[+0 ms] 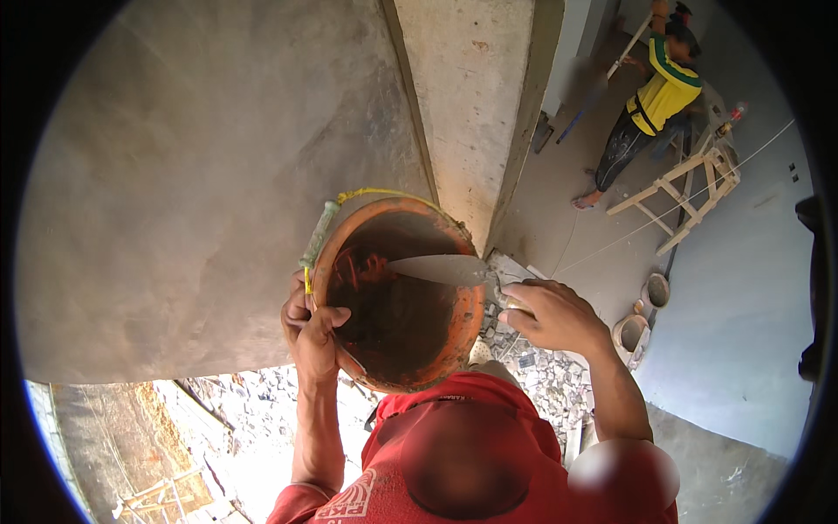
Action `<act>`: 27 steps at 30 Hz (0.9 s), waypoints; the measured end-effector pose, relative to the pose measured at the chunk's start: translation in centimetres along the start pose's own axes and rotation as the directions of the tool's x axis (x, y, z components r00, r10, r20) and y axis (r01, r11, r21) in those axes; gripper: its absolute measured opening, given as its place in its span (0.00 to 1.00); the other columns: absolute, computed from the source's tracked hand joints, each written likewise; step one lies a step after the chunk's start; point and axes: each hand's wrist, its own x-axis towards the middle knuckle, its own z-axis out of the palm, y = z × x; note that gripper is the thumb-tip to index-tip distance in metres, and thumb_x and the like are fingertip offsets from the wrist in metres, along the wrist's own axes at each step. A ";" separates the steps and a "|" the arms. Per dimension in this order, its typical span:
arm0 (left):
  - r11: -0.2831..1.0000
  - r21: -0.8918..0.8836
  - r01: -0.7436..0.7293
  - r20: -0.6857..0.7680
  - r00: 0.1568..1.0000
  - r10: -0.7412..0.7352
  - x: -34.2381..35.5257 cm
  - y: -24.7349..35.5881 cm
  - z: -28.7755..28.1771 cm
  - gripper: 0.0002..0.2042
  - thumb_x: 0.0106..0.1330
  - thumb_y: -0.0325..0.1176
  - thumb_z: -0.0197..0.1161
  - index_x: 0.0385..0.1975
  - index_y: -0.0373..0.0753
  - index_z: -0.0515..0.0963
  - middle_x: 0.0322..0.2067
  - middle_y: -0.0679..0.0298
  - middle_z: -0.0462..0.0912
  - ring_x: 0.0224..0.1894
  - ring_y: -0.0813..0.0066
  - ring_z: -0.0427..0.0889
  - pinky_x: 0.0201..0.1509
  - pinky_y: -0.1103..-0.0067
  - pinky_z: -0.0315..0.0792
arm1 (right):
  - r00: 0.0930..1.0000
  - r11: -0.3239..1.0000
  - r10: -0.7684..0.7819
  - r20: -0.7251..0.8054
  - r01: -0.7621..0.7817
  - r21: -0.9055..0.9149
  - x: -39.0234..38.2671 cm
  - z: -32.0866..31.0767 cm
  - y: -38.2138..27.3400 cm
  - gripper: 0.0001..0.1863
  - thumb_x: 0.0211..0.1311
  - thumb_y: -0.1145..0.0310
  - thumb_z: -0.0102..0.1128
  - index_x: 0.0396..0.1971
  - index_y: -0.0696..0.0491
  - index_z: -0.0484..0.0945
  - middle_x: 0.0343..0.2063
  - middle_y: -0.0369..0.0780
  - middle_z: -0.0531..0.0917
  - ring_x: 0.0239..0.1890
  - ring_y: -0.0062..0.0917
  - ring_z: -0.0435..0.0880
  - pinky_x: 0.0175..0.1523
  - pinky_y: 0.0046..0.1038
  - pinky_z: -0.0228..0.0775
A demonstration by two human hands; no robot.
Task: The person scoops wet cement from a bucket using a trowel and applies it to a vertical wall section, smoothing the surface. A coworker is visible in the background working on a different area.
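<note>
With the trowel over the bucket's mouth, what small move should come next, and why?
Probably scrape the trowel along the inside of the orange bucket: dark residue coats much of it, with orange streaks showing through. The left hand steadies the rim, and the right hand already grips the handle.

I can't see all of the trowel's handle (518, 306) under the right hand (560, 318). Below both hands, the red shirt (543, 467) is partly blurry.

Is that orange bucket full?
The bucket isn't full: smeared inner wall shows below its rim. How much is inside, I cannot tell.
</note>
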 end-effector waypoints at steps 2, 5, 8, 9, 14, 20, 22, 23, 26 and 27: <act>0.996 -0.010 -0.094 0.062 0.994 0.094 -0.1 0.9 1.0 0.07 0.40 0.22 0.60 0.21 0.32 0.72 0.40 0.64 0.72 0.43 0.72 0.67 0.54 0.79 0.60 | 0.996 0.991 0.051 0.071 -0.042 -0.125 0.6 1.6 -1.5 0.23 0.66 0.61 0.59 0.55 0.62 0.77 0.43 0.55 0.84 0.45 0.47 0.85 0.49 0.43 0.76; 0.981 0.061 -0.186 0.155 0.972 0.175 0.1 2.0 2.6 0.09 0.40 0.23 0.60 0.24 0.30 0.74 0.40 0.63 0.72 0.43 0.72 0.67 0.52 0.79 0.60 | 0.993 0.954 0.088 0.082 -0.061 -0.294 1.4 3.3 -3.6 0.25 0.65 0.68 0.56 0.59 0.66 0.72 0.50 0.57 0.81 0.46 0.49 0.85 0.50 0.44 0.78; 0.962 0.071 -0.263 0.200 0.949 0.245 0.3 2.0 3.6 0.10 0.40 0.23 0.60 0.25 0.29 0.74 0.40 0.63 0.71 0.42 0.73 0.67 0.50 0.78 0.60 | 0.988 0.883 0.089 0.129 -0.019 -0.469 1.2 4.4 -5.5 0.32 0.60 0.77 0.50 0.65 0.72 0.63 0.54 0.63 0.76 0.47 0.50 0.85 0.50 0.45 0.81; 0.965 0.079 -0.249 0.184 0.955 0.231 0.3 1.9 3.7 0.10 0.41 0.23 0.60 0.26 0.29 0.75 0.39 0.63 0.71 0.42 0.73 0.67 0.50 0.78 0.61 | 0.979 0.891 0.081 0.190 0.014 -0.453 0.6 4.4 -5.8 0.32 0.60 0.78 0.50 0.65 0.71 0.63 0.54 0.63 0.76 0.47 0.50 0.85 0.50 0.45 0.81; 0.960 0.114 -0.256 0.147 0.960 0.239 0.2 1.4 4.2 0.10 0.41 0.23 0.60 0.26 0.29 0.76 0.39 0.63 0.71 0.41 0.73 0.67 0.49 0.78 0.61 | 0.978 0.897 0.017 0.208 0.077 -0.435 -1.7 2.0 -5.6 0.25 0.57 0.78 0.51 0.56 0.71 0.71 0.55 0.64 0.75 0.45 0.51 0.85 0.48 0.45 0.82; 0.939 0.168 -0.301 0.225 0.939 0.260 -0.6 2.1 5.4 0.10 0.41 0.23 0.61 0.27 0.28 0.76 0.40 0.62 0.73 0.42 0.72 0.68 0.48 0.78 0.62 | 0.997 0.899 0.068 0.041 -0.043 -0.436 1.4 0.5 -5.6 0.12 0.56 0.78 0.54 0.38 0.65 0.83 0.34 0.55 0.86 0.41 0.45 0.88 0.45 0.41 0.82; 0.929 0.168 -0.331 0.241 0.927 0.287 -0.6 2.3 5.6 0.10 0.41 0.24 0.61 0.26 0.29 0.76 0.40 0.62 0.73 0.42 0.72 0.68 0.48 0.78 0.62 | 0.990 0.924 -0.017 0.141 0.069 -0.376 1.6 0.7 -5.5 0.10 0.57 0.78 0.55 0.34 0.64 0.84 0.33 0.55 0.86 0.41 0.46 0.88 0.45 0.42 0.81; 0.916 0.175 -0.362 0.242 0.917 0.316 -0.5 2.4 5.6 0.10 0.41 0.24 0.61 0.26 0.29 0.76 0.40 0.62 0.73 0.42 0.72 0.68 0.49 0.78 0.62 | 0.973 0.930 -0.051 0.225 0.129 -0.344 1.5 0.8 -5.4 0.09 0.57 0.78 0.55 0.32 0.63 0.84 0.32 0.55 0.86 0.40 0.46 0.88 0.45 0.42 0.81; 0.916 0.098 -0.388 0.268 0.897 0.351 -0.2 2.1 5.5 0.10 0.41 0.25 0.62 0.25 0.29 0.75 0.40 0.62 0.73 0.42 0.72 0.68 0.49 0.77 0.62 | 0.912 0.959 -0.021 0.410 0.134 -0.251 0.9 1.0 -4.6 0.09 0.59 0.77 0.53 0.31 0.63 0.83 0.30 0.54 0.85 0.33 0.46 0.88 0.42 0.43 0.79; 0.927 0.088 -0.364 0.264 0.906 0.330 0.0 1.8 5.5 0.10 0.41 0.25 0.62 0.25 0.29 0.75 0.40 0.62 0.73 0.42 0.72 0.68 0.49 0.77 0.61 | 0.880 0.965 -0.005 0.475 0.128 -0.229 0.8 1.0 -4.2 0.09 0.60 0.76 0.53 0.30 0.63 0.83 0.29 0.54 0.85 0.31 0.46 0.87 0.41 0.43 0.79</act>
